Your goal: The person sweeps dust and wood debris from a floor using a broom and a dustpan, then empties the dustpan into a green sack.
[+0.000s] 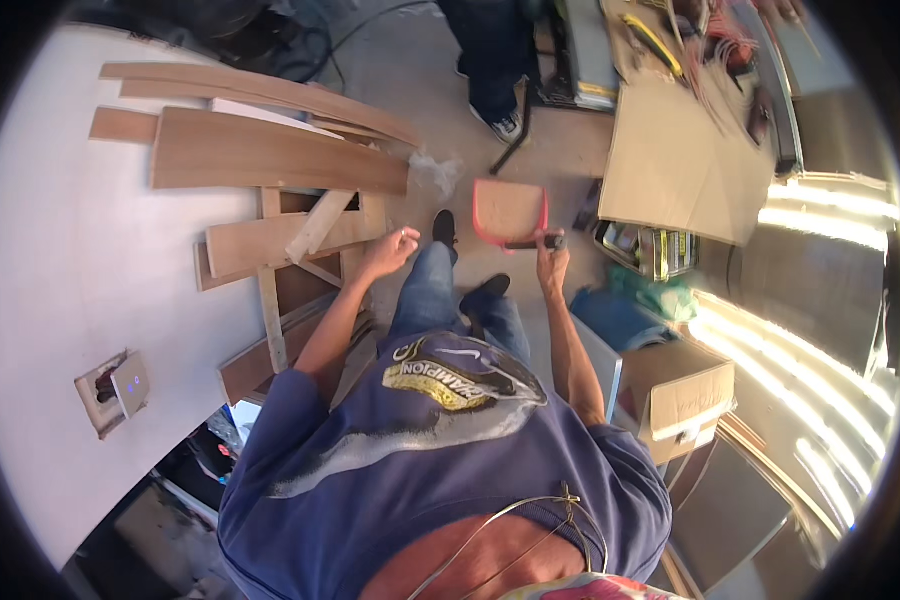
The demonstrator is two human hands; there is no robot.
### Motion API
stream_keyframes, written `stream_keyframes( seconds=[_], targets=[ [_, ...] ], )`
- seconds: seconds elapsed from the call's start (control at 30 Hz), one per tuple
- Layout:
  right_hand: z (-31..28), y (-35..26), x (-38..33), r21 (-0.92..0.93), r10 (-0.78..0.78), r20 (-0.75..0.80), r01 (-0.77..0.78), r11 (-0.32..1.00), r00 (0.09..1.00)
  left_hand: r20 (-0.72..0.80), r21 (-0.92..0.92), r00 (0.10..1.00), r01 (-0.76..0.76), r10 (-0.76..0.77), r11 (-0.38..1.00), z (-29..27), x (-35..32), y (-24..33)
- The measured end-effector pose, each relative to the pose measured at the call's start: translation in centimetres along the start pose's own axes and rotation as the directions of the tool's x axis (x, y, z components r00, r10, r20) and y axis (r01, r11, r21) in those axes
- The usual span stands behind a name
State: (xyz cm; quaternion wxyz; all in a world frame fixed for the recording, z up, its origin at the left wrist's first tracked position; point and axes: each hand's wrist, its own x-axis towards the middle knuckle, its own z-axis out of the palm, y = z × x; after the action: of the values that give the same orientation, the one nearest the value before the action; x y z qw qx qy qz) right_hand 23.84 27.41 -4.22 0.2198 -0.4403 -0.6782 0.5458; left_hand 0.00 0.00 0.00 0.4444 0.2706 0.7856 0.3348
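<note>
Handle, dark and lying side to side, is gripped by the right hand; the red-rimmed pan is held just ahead and leftward, away from the left hand, whose fingers are curled, whether around something cannot be told.

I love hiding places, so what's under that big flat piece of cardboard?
What look like small packs peek out past the near edge of the big cardboard piece. Anything farther underneath is covered, so I can't tell.

1 red-rimmed dustpan, right fingers around its dark handle
</note>
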Motion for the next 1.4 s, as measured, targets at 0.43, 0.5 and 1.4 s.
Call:
stream_keyframes(
  seconds=[0.43, 0.5, 1.4],
  targets=[
    [28.4, -13.1, 12.8, -0.07, -0.174, 0.097, 0.182, 0.981, 0.98, -0.299, -0.204, 0.954, -0.095, 0.031, 0.974, -16.7, 1.1, -5.5],
    [32.6, -14.8, 14.7, -0.06, -0.196, 0.108, 0.203, 0.977, 0.975, -0.296, -0.195, 0.955, -0.088, 0.027, 0.977, -19.7, 2.3, -6.6],
    [60.4, -32.4, 51.2, 0.099, -0.189, 0.183, 0.173, 0.98, 0.965, -0.411, -0.407, 0.911, -0.163, -0.021, 0.899, -38.8, 24.2, 0.1]
  ],
)
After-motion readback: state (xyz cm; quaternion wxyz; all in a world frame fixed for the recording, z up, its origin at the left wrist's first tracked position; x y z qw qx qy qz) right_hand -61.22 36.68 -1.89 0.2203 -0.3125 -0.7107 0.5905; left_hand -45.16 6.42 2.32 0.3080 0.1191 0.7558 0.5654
